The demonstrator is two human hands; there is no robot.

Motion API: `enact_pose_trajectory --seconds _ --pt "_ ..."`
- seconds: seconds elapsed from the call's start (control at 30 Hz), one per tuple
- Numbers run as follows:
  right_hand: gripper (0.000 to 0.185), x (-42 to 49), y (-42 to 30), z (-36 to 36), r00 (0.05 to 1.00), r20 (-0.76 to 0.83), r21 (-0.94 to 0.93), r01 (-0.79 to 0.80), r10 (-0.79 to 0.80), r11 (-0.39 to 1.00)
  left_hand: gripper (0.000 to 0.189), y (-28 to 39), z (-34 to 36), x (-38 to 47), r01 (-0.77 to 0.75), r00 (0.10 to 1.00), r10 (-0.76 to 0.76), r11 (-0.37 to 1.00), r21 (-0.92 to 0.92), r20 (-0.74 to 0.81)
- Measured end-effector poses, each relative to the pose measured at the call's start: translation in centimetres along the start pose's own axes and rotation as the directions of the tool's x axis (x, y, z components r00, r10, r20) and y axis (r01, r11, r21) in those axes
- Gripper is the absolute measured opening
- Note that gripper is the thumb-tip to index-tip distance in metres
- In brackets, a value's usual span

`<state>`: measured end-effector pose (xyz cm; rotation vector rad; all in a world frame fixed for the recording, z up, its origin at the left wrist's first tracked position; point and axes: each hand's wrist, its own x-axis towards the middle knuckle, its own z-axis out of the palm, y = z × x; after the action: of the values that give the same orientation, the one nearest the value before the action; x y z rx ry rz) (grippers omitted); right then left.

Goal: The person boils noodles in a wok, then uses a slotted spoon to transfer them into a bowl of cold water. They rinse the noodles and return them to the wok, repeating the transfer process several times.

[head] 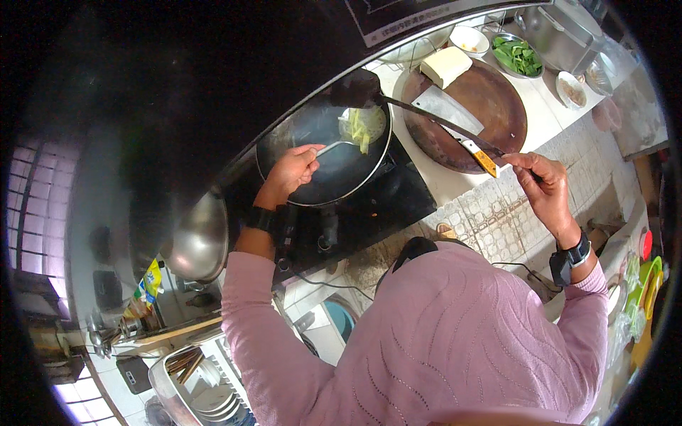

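My left hand (292, 171) grips the handle of a ladle (334, 146). Pale green vegetable strips (365, 128) lie in its bowl and hang over the rim, above the dark wok (319, 186). Between the thumb and fingers of my right hand (544, 183) is the end of a long-handled wok spatula (434, 115). Its dark blade (354, 88) is over the wok's far edge. The handle crosses above a round wooden chopping board (498, 101), partly covering a broad metal blade (450, 109) and a knife's yellow handle (484, 161). Whether these are one knife, I cannot tell.
A pale block (446, 66) rests on the board's far edge. Beyond are a white bowl (469, 40), a dish of green leaves (517, 56) and a metal pot (559, 34). The dark range hood (160, 80) overhangs the black cooktop (383, 202); a steel wok (200, 239) stands left.
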<state>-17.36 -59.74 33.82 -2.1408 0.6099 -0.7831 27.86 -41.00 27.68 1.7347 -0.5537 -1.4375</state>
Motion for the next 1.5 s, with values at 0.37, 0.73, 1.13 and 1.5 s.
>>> enact_pose_trajectory --seconds 0.37,0.73,1.13,1.5 --pt "0.018 -0.5 0.1 0.1 1.000 -0.005 0.011 -0.017 0.018 1.000 0.039 -0.5 -4.6 -4.0 -0.149 0.970 0.146 0.989 -0.002 -0.197" --pt "0.018 -1.1 0.2 0.5 0.999 0.000 -0.005 -0.039 0.039 0.999 0.031 -5.2 -12.1 -1.1 0.055 0.663 0.678 0.380 0.923 -0.318" --pt "0.017 -2.2 0.4 1.1 0.996 0.005 0.042 -0.092 0.092 0.995 0.033 -1.5 -1.7 -4.3 -0.107 0.990 0.138 0.901 0.420 -0.043" --pt "0.016 -2.5 0.4 0.6 0.996 -0.030 0.044 -0.082 0.083 0.996 0.037 0.3 -0.3 -1.7 -0.069 0.996 0.068 0.997 0.024 0.049"
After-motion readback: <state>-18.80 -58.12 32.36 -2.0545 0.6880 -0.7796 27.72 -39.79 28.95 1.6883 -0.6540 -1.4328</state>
